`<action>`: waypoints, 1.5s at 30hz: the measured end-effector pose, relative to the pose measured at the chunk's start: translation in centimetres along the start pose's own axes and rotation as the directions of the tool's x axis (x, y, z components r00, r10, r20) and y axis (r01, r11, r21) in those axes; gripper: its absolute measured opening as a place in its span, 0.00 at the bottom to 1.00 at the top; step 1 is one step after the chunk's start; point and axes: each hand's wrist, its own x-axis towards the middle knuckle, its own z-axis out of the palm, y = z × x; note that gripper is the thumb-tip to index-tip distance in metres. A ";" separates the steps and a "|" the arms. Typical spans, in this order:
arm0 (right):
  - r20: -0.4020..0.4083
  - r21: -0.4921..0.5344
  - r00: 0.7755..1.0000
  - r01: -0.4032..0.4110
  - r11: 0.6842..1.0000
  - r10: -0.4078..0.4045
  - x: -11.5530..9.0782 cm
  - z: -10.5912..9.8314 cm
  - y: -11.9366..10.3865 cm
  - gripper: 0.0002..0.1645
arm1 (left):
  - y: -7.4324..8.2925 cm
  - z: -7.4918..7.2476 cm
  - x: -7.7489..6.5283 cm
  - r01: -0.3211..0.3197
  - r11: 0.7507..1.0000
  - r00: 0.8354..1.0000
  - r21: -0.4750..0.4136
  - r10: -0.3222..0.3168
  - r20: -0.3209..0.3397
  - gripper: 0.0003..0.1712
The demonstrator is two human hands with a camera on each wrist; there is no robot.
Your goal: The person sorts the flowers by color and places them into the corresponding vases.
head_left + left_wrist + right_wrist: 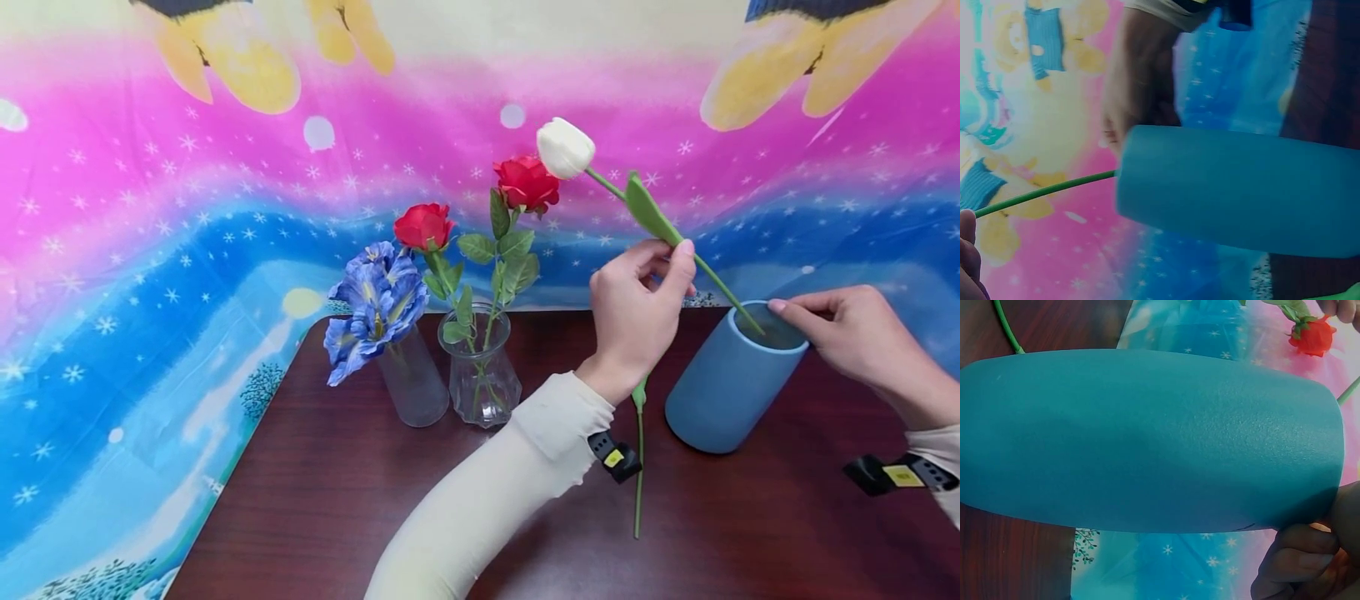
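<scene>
A white artificial tulip [566, 148] slants down to the right, its lower stem end inside the mouth of a blue vase [731, 383]. My left hand [637, 312] pinches its green stem just below the leaf; the fingertips also show at the edge of the left wrist view, with the stem [1054, 187] running into the vase. My right hand [862, 342] grips the vase's rim at the right, thumb on the lip and curled fingers [1300, 556] against the outside. The vase leans slightly on the table. Another green stem [639, 475] lies on the table, its upper part hidden behind my left hand.
To the left, a clear glass vase [483, 392] holds two red roses [423, 227]. Beside it, a frosted vase [416, 383] holds blue flowers [378, 300]. All stand on a dark wooden table [315, 500] before a colourful printed cloth [225, 175].
</scene>
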 end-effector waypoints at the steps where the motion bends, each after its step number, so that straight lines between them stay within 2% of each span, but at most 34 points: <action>1: -0.003 -0.002 1.000 0.000 1.000 0.000 0.0 0.0 0.0 0.31 | -0.2 0.3 -0.1 0.004 1.000 1.000 0.012 -0.004 0.013 0.12; 5: -0.004 -0.008 1.000 -0.002 1.000 0.002 -0.1 0.1 0.1 0.31 | -0.9 1.4 -0.7 0.018 0.993 0.998 0.113 -0.024 0.057 0.12; 8: -0.002 -0.008 1.000 -0.006 1.000 0.006 0.0 0.1 0.0 0.32 | -1.3 2.1 -1.0 0.011 0.979 0.997 0.205 -0.028 0.077 0.12; 12: 0.004 -0.002 1.000 -0.013 1.000 0.013 -0.1 0.0 0.0 0.32 | -1.5 2.9 -1.3 0.004 0.962 0.993 0.275 -0.036 0.111 0.13; 16: 0.001 -0.003 1.000 -0.003 1.000 0.003 0.0 -0.1 0.1 0.32 | -1.6 3.4 -1.6 0.022 0.945 0.986 0.327 -0.075 0.152 0.14; 22: 0.008 -0.006 1.000 0.004 1.000 -0.004 0.0 0.0 0.1 0.33 | -2.0 4.1 -2.2 0.064 0.917 0.972 0.394 -0.147 0.185 0.13; 28: -0.003 -0.001 1.000 0.030 1.000 -0.030 0.0 -0.1 0.1 0.30 | -2.2 4.5 -2.3 0.026 0.889 0.956 0.457 -0.156 0.250 0.14; 40: 0.008 -0.007 1.000 0.011 1.000 -0.011 0.1 0.0 0.3 0.32 | -1.9 5.1 -2.3 0.012 0.856 0.900 0.516 -0.234 0.368 0.14; 45: 0.015 -0.004 1.000 0.003 1.000 -0.003 0.2 0.0 0.3 0.32 | -1.9 5.3 -2.3 -0.005 0.849 0.893 0.529 -0.234 0.385 0.14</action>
